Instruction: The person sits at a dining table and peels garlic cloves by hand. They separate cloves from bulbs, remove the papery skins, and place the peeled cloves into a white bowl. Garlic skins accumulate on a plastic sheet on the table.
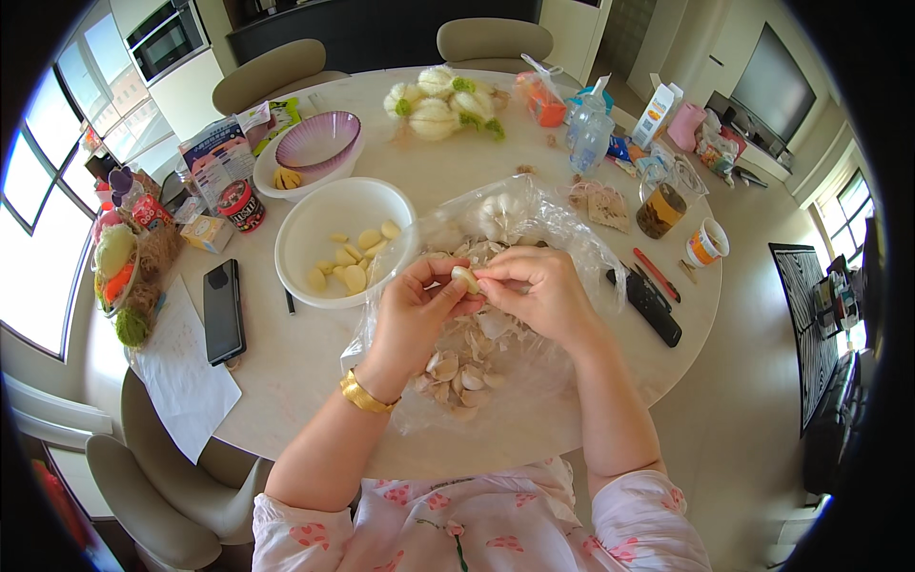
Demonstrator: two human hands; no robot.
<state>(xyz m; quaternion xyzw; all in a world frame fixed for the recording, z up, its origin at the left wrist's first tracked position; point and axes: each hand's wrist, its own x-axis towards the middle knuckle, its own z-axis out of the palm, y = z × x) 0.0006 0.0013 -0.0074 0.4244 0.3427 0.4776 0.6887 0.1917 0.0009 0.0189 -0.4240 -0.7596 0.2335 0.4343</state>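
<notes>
My left hand (425,297) and my right hand (532,286) meet over a clear plastic bag (572,229) spread on the round table. Between their fingertips is one pale garlic clove (465,277), pinched from both sides. Under and behind the hands lie loose garlic skins (493,325) on the bag. Nearer to me is a pile of unpeeled garlic cloves (457,375). A whole garlic bulb (500,211) shows through the plastic at the back. To the left, a white plastic bowl (289,264) holds several peeled cloves (354,277).
Right of the bag lie a black-handled knife (654,309) and a red pen-like tool (658,275), near a glass of dark liquid (661,209). A smartphone (224,312) and paper (187,372) lie left. Behind stand a purple ribbed bowl (318,143) and net-wrapped yarn-like bundles (436,118).
</notes>
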